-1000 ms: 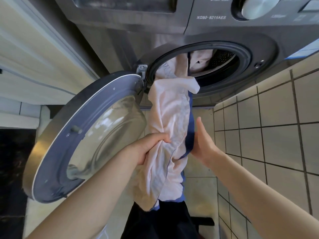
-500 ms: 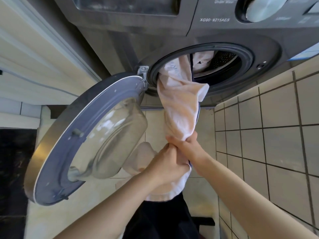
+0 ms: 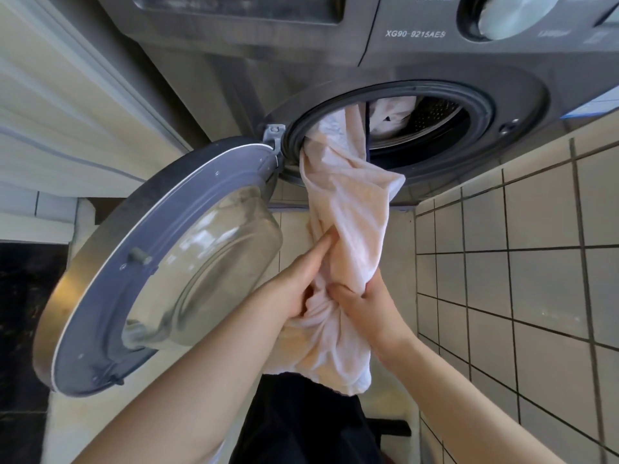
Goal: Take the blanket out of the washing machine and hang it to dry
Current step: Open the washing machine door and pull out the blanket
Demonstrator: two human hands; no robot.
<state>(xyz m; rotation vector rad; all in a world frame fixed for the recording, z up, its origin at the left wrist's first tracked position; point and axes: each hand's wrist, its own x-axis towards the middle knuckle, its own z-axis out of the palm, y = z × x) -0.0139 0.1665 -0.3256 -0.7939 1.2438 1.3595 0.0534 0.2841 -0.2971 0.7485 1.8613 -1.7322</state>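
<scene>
A pale pink blanket (image 3: pixel 348 202) with a dark blue edge hangs out of the round opening of the grey washing machine (image 3: pixel 301 61). Part of it still lies inside the drum (image 3: pixel 432 117). My left hand (image 3: pixel 301 279) holds the hanging cloth from the left, with the fingers pushed into its folds. My right hand (image 3: pixel 365 306) grips the bunched blanket from the right, thumb curled over it. The two hands sit side by side below the opening. The blanket's lower end droops beneath them.
The machine's round glass door (image 3: pixel 160 272) stands swung open on the left, close to my left forearm. A tiled wall (image 3: pixel 522 262) rises on the right. Pale floor lies below, with my dark clothing (image 3: pixel 301 426) at the bottom centre.
Both hands have come together on the blanket and shifted their hold along it. More pink cloth now hangs below the hands than a second ago.
</scene>
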